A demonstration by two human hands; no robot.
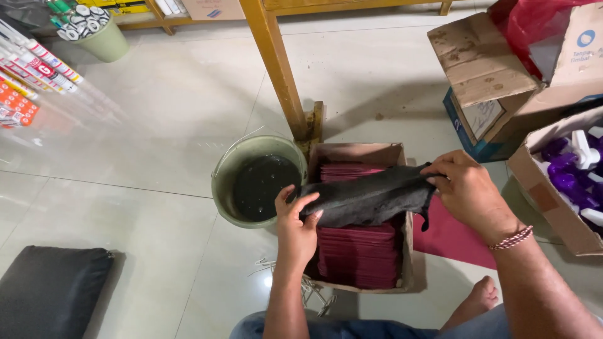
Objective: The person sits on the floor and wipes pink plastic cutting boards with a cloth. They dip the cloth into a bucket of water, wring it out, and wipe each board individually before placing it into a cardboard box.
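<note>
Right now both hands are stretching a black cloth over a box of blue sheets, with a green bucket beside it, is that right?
Not quite: the sheets in the box are dark red, not blue, as the head view shows. The left hand and right hand do hold the black cloth over it, with the green bucket beside.

"What stood on the floor (pixel 157 125) there?"

"A green bucket (pixel 225 182) of dark water, just beside a yellow wooden post (pixel 276 63). A black cushion (pixel 50 289) lay at the near left."

"And farther off?"

"A second green bucket (pixel 108 43) held tubes at the far left. At the right sat stacked cardboard boxes (pixel 483 63), one holding purple spray bottles (pixel 568 172), another a red bag (pixel 534 25)."
</note>
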